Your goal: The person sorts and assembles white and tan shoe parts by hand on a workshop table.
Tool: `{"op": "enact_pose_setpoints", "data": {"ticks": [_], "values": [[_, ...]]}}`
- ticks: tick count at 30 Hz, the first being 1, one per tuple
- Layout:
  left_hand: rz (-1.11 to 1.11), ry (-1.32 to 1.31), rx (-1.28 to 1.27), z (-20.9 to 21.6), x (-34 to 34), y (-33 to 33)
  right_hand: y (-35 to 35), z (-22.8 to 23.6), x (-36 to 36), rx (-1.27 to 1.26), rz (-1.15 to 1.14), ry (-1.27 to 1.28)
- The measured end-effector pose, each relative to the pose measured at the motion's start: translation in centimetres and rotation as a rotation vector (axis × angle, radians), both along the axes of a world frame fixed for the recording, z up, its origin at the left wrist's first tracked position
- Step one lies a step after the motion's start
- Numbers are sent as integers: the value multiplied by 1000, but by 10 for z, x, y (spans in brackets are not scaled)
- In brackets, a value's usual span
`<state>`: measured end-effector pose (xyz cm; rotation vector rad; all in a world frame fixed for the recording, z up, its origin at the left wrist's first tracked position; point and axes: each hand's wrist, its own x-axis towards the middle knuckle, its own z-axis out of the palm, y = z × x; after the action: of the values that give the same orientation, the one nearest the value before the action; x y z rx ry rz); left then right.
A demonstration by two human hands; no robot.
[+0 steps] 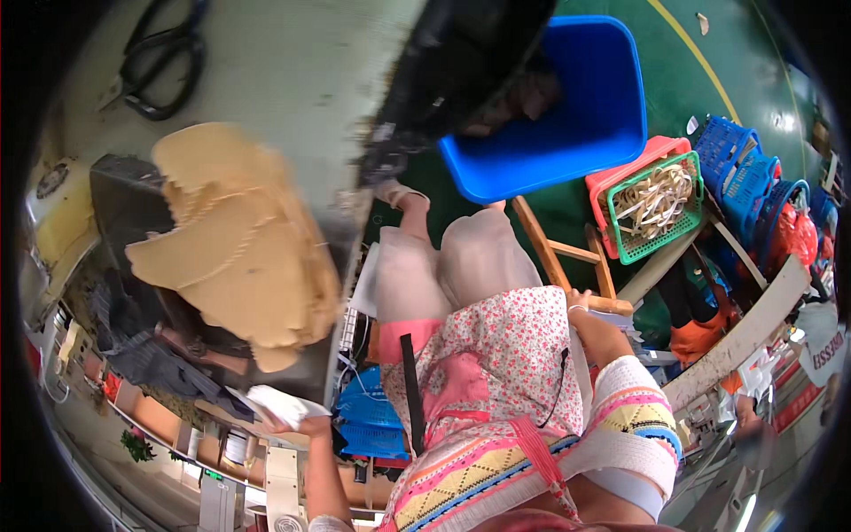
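My left hand [309, 425], at the lower left beside the table edge, is closed on a folded white piece [282, 405] that looks like cloth or paper. It partly hides my fingers. Down by my right thigh, my right hand [580, 300] grips the end of a wooden stool [612, 306], with its fingertips partly hidden. On the table to my left lies a stack of tan, wavy-edged flat pieces [239, 239], apart from my left hand.
Black-handled scissors [164, 66] lie on the grey table [284, 62]. Ahead stand a blue bin [567, 133] and a black bag [452, 62]. To the right are a green basket of pale strips [656, 204], blue baskets [731, 155] and a bench edge [745, 332].
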<state>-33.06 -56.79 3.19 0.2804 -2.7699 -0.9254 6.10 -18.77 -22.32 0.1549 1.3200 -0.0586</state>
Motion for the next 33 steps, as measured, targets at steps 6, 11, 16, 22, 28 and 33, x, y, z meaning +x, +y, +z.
{"op": "enact_pose_setpoints", "data": {"ticks": [6,11,16,22,28,33], "values": [[-442,58,-524,7,21,-38,-60,-24,-101,-44,44,230],[-459,88,-572,2,28,-36,-100,-57,-222,-159,112,475],[-442,79,-527,-1,36,-37,-75,-57,-259,-288,183,682],[-431,108,-448,-6,33,-33,-32,-51,-301,-415,235,854],[-402,67,-426,-10,47,-38,11,7,-275,-583,268,1047],[-396,50,-447,-8,50,-35,22,11,-283,-720,284,1205]]}}
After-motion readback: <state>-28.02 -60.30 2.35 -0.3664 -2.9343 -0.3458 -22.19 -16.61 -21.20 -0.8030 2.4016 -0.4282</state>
